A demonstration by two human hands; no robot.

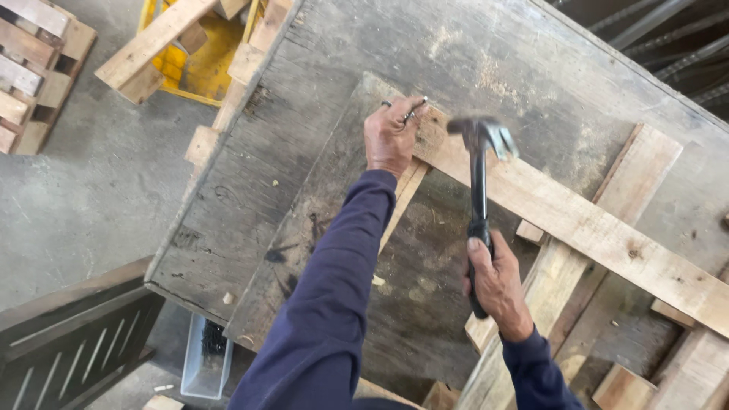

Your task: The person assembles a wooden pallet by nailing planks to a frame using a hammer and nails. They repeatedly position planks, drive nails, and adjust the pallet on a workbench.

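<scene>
My left hand (390,137) rests on the end of a long pale wooden plank (577,224) and pinches nails (412,111) between its fingers. My right hand (495,285) grips the black handle of a claw hammer (478,182). The hammer's metal head is raised and blurred just right of my left hand, above the plank. The plank lies across other wooden slats (566,281) on a worn grey workbench (304,152). Both arms wear dark blue sleeves.
Stacked pallets (34,68) stand on the concrete floor at the upper left. A yellow frame (199,64) with wood pieces sits beside the bench's edge. A small clear container (206,357) lies on the floor below the bench. Wood offcuts (676,376) lie at lower right.
</scene>
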